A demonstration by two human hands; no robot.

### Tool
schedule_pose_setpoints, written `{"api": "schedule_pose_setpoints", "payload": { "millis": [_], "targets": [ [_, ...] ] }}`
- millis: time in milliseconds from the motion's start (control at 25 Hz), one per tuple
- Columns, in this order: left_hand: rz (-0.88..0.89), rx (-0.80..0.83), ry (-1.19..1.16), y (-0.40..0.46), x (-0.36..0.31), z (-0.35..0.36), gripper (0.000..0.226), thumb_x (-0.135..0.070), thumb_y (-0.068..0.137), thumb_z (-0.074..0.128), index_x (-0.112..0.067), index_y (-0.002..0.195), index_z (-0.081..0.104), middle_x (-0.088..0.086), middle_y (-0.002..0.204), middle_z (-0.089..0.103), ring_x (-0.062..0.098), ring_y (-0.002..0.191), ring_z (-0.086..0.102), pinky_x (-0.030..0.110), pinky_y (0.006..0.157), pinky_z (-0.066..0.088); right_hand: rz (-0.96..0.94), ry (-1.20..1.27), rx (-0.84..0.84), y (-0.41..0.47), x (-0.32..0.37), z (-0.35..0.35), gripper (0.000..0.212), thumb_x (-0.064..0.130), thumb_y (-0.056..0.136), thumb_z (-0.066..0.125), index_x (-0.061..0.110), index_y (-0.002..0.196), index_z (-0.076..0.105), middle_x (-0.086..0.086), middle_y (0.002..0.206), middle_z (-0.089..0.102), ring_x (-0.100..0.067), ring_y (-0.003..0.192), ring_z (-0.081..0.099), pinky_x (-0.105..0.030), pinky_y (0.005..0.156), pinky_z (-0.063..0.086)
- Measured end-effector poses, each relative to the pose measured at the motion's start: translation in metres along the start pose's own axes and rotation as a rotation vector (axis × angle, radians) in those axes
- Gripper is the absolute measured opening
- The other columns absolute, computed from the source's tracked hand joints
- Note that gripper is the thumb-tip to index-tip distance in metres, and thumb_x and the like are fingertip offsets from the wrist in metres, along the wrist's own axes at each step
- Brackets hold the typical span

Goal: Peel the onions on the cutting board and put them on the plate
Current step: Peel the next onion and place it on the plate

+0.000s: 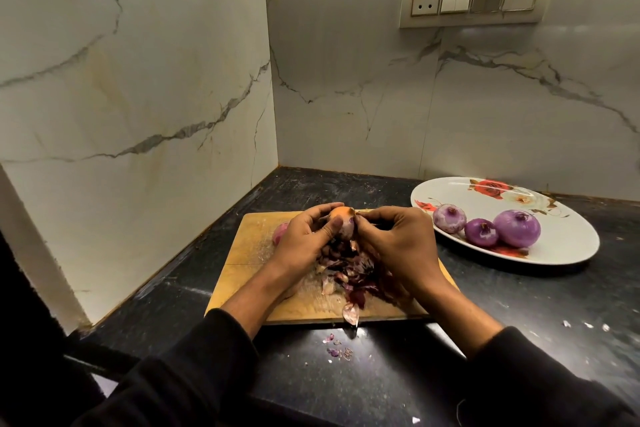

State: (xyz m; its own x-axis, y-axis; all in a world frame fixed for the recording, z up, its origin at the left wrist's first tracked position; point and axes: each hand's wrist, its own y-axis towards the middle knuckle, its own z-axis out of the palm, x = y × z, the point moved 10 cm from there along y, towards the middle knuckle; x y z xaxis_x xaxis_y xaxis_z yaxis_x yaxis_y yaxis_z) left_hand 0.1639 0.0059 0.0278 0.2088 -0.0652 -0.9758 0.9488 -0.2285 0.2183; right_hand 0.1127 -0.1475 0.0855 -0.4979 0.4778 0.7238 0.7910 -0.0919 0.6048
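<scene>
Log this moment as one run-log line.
left hand: holds partly peeled red onion | right hand: pinches its skin | white floral plate: three peeled onions | wooden cutting board: peel pile, one onion

Head-worn view, forward and down, close over the countertop [346,374] corner.

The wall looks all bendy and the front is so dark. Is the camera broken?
No. In the head view the wide lens curves the marble wall and its corner line; light falls on the plate and cutting board, while the sleeves sink into shadow; a bright glare spot sits on the counter; the hands' edges look slightly soft.
</scene>
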Motion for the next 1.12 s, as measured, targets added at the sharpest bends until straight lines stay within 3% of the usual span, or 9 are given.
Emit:
{"api": "schedule_pose_setpoints", "payload": {
  "millis": [200, 400, 480, 680, 840, 1000, 1120],
  "targets": [
    [-0.005, -0.012, 0.013, -0.003, 0.0, 0.0, 0.038, -0.016, 0.096, 0.063, -0.014, 0.134, 0.061, 0.008, 0.127, 0.067, 0.017, 0.109, 0.07, 0.033, 0.085, 0.061, -0.024, -0.073, -0.033, -0.003, 0.003, 0.002, 0.011, 0.025, 0.082, 0.08, 0.018, 0.09, 0.081, 0.012, 0.076, 0.075, 0.003, 0.067, 0.068, -0.013, 0.059, 0.052],
    [0.004, -0.018, 0.049, -0.006, -0.005, 0.002, 0.037, -0.017, 0.096, 0.063, -0.018, 0.133, 0.062, 0.004, 0.126, 0.067, 0.012, 0.107, 0.07, 0.024, 0.079, 0.059, -0.085, -0.268, -0.13, -0.006, 0.008, 0.0, 0.004, 0.019, 0.082, 0.078, 0.016, 0.081, 0.078, 0.006, 0.07, 0.072, 0.002, 0.06, 0.06, -0.005, 0.056, 0.04],
    [0.003, -0.012, 0.027, -0.006, -0.006, 0.003, 0.038, -0.016, 0.097, 0.062, -0.017, 0.135, 0.06, 0.005, 0.124, 0.068, 0.01, 0.106, 0.07, 0.023, 0.079, 0.059, -0.075, -0.268, -0.149, -0.006, 0.005, -0.002, 0.004, 0.02, 0.082, 0.076, 0.017, 0.083, 0.078, 0.007, 0.073, 0.073, 0.002, 0.063, 0.062, -0.005, 0.058, 0.042],
    [-0.045, -0.002, -0.054, -0.005, -0.003, 0.006, 0.037, -0.016, 0.099, 0.059, -0.015, 0.135, 0.054, 0.009, 0.125, 0.068, 0.016, 0.109, 0.07, 0.033, 0.09, 0.06, 0.003, -0.154, -0.165, -0.005, -0.007, -0.006, 0.008, 0.018, 0.084, 0.074, 0.02, 0.09, 0.079, 0.012, 0.078, 0.074, 0.001, 0.07, 0.067, -0.026, 0.067, 0.059],
    [-0.011, -0.001, -0.026, -0.005, -0.006, 0.006, 0.043, -0.01, 0.093, 0.068, -0.013, 0.134, 0.057, 0.007, 0.123, 0.067, 0.014, 0.11, 0.069, 0.033, 0.092, 0.059, -0.021, -0.138, -0.148, -0.005, -0.004, -0.002, 0.007, 0.019, 0.084, 0.074, 0.019, 0.088, 0.08, 0.012, 0.075, 0.074, 0.002, 0.069, 0.067, -0.023, 0.065, 0.056],
    [-0.019, 0.009, -0.025, -0.005, -0.008, 0.006, 0.037, -0.008, 0.097, 0.061, -0.011, 0.134, 0.058, 0.002, 0.116, 0.068, 0.005, 0.097, 0.072, 0.021, 0.077, 0.059, 0.024, -0.096, -0.153, -0.004, -0.01, -0.005, 0.008, 0.017, 0.084, 0.073, 0.019, 0.089, 0.079, 0.012, 0.076, 0.073, 0.0, 0.07, 0.068, -0.022, 0.066, 0.057],
    [-0.021, -0.009, -0.04, -0.003, -0.006, 0.003, 0.038, -0.012, 0.098, 0.059, -0.011, 0.136, 0.057, 0.005, 0.12, 0.068, 0.009, 0.101, 0.072, 0.022, 0.08, 0.059, 0.035, -0.09, -0.135, -0.003, -0.012, -0.003, 0.006, 0.016, 0.085, 0.073, 0.019, 0.089, 0.077, 0.012, 0.078, 0.072, 0.001, 0.072, 0.067, -0.018, 0.067, 0.055]
  ]
}}
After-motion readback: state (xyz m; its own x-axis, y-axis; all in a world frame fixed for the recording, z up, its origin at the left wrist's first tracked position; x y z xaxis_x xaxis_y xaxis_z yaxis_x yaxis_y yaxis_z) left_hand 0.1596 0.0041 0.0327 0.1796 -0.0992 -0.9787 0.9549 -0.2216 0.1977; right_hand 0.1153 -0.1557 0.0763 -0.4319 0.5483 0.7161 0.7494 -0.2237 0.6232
